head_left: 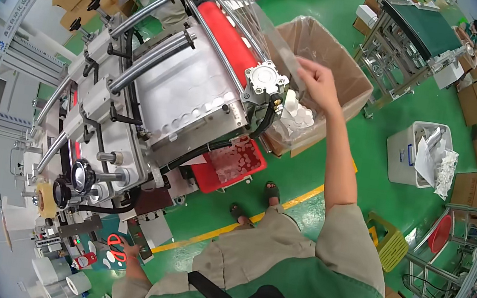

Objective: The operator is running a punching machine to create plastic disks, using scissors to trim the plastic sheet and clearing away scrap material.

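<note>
My right hand (318,82) is closed in a pinch on the edge of a clear plastic film (287,54), which stretches up past the red roller (228,36) at the machine's end. Below that hand, white scraps and discs (298,116) lie in a lined carton (352,88). Far down on the left, my left hand (132,252) rests with fingers apart at a dark green work surface. Right beside its fingertips are red-handled scissors (116,242); whether they touch is too small to tell. The machine bed (183,90) carries a pale sheet with round shapes along its edge.
Under the machine sits a red crate (230,166) with round pieces inside. A white bin (403,153) of scraps and a green stool (385,244) stand to the right. Beyond is a conveyor (420,28). Black knobs (82,175) and metal bars jut out on the left.
</note>
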The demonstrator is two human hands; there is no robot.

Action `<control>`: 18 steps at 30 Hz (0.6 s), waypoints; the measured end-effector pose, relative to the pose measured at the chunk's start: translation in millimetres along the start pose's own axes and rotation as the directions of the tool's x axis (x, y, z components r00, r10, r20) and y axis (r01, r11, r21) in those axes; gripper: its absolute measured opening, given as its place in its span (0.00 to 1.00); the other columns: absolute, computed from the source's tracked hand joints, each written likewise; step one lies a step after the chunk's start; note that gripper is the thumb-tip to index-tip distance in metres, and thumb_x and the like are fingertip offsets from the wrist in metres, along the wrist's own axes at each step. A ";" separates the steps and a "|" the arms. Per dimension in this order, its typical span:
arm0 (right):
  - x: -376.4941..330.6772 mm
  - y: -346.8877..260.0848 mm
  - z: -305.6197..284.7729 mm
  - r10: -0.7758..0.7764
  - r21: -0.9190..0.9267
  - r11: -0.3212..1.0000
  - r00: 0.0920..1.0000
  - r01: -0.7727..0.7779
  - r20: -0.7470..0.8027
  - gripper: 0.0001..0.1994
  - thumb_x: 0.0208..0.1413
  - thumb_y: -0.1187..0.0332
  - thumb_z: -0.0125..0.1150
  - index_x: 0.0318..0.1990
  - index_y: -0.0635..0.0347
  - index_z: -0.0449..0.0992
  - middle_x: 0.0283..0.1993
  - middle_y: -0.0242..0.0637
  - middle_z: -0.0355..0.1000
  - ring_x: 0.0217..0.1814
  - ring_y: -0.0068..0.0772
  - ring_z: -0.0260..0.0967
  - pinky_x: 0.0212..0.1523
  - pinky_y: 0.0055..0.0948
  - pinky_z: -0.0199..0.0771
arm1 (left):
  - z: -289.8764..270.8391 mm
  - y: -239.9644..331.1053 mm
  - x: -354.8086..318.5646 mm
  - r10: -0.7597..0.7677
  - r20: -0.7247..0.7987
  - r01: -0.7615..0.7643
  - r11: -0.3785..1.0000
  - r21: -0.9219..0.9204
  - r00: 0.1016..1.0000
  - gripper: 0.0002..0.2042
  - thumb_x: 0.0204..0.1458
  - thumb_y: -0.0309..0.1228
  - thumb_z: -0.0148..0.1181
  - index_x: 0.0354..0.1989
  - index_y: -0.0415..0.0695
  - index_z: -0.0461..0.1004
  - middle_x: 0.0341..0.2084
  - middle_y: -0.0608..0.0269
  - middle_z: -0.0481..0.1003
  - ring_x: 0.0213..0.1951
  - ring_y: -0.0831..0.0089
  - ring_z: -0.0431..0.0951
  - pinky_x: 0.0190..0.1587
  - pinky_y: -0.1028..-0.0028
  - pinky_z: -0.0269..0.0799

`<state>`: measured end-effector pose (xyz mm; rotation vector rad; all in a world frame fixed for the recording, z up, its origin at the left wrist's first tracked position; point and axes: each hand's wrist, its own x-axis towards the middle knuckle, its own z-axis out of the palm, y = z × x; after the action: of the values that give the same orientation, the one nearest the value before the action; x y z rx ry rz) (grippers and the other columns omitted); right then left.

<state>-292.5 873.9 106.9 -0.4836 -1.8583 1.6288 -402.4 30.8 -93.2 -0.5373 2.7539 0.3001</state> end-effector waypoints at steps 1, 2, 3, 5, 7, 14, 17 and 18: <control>3.7 -2.1 2.7 0.001 -0.006 1.000 1.000 -0.001 -0.002 0.17 0.53 0.71 0.55 0.51 0.65 0.70 0.27 0.22 0.70 0.24 0.06 0.56 0.23 0.11 0.55 | -0.2 8.9 -1.3 0.002 0.006 -0.002 1.000 0.000 1.000 0.56 0.30 0.31 0.65 0.66 0.60 0.28 0.63 0.36 0.33 0.58 0.37 0.54 0.59 0.59 0.56; 7.8 -4.2 5.7 -0.013 0.005 1.000 1.000 0.013 0.002 0.16 0.54 0.71 0.55 0.51 0.65 0.70 0.27 0.22 0.70 0.24 0.06 0.56 0.23 0.11 0.54 | -1.3 14.9 -4.0 -0.021 0.010 0.020 0.998 0.066 1.000 0.56 0.30 0.31 0.65 0.65 0.62 0.28 0.63 0.35 0.34 0.58 0.36 0.55 0.59 0.59 0.56; 11.2 -7.1 10.8 -0.028 0.019 0.999 1.000 0.027 0.011 0.16 0.54 0.71 0.55 0.50 0.65 0.70 0.27 0.22 0.69 0.24 0.06 0.56 0.23 0.11 0.54 | -4.1 18.7 -8.2 -0.049 0.012 0.047 0.990 0.131 0.999 0.56 0.30 0.31 0.66 0.65 0.64 0.28 0.63 0.35 0.35 0.58 0.36 0.55 0.59 0.58 0.56; 12.4 23.9 15.6 0.091 -0.007 0.996 0.994 -0.091 0.053 0.16 0.52 0.70 0.55 0.50 0.62 0.72 0.17 0.19 0.61 0.19 0.08 0.52 0.19 0.15 0.53 | -9.9 34.1 -11.0 -0.070 0.040 0.064 0.987 0.148 0.997 0.56 0.31 0.31 0.65 0.65 0.68 0.29 0.62 0.34 0.35 0.57 0.35 0.55 0.59 0.57 0.56; 7.0 52.4 20.8 0.009 -0.162 0.987 0.987 0.018 0.160 0.17 0.51 0.69 0.55 0.49 0.60 0.72 0.16 0.19 0.59 0.19 0.08 0.52 0.19 0.14 0.53 | -14.8 32.8 -12.9 -0.093 0.005 0.090 0.982 0.169 0.996 0.55 0.32 0.31 0.65 0.65 0.69 0.29 0.62 0.33 0.35 0.57 0.34 0.54 0.58 0.57 0.57; 10.6 -3.4 7.6 -0.025 0.109 0.994 1.000 0.024 0.008 0.16 0.54 0.73 0.54 0.50 0.69 0.70 0.32 0.25 0.71 0.29 0.10 0.61 0.31 0.14 0.60 | -27.4 17.0 -4.0 -0.013 0.052 0.006 0.992 0.123 0.999 0.53 0.30 0.33 0.67 0.65 0.70 0.36 0.60 0.30 0.41 0.54 0.42 0.63 0.55 0.61 0.63; 29.1 37.9 11.0 -0.008 0.090 0.996 0.997 0.001 0.075 0.16 0.53 0.73 0.55 0.50 0.69 0.70 0.36 0.29 0.73 0.33 0.11 0.64 0.34 0.14 0.64 | -36.2 19.8 0.6 0.025 0.095 -0.035 0.994 0.104 0.995 0.52 0.30 0.34 0.68 0.65 0.67 0.40 0.59 0.32 0.48 0.55 0.45 0.63 0.56 0.63 0.62; 31.3 47.4 17.9 -0.005 0.035 0.999 0.996 0.002 0.094 0.17 0.53 0.73 0.55 0.50 0.68 0.70 0.33 0.28 0.73 0.30 0.10 0.63 0.29 0.13 0.63 | -40.8 22.3 0.8 0.035 0.122 -0.047 0.994 0.102 0.992 0.51 0.29 0.34 0.68 0.65 0.65 0.42 0.57 0.35 0.53 0.56 0.48 0.63 0.56 0.64 0.61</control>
<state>-333.3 888.6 66.1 -0.3945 -1.8936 1.7055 -422.9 40.1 -52.5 -0.4217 2.6495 0.1896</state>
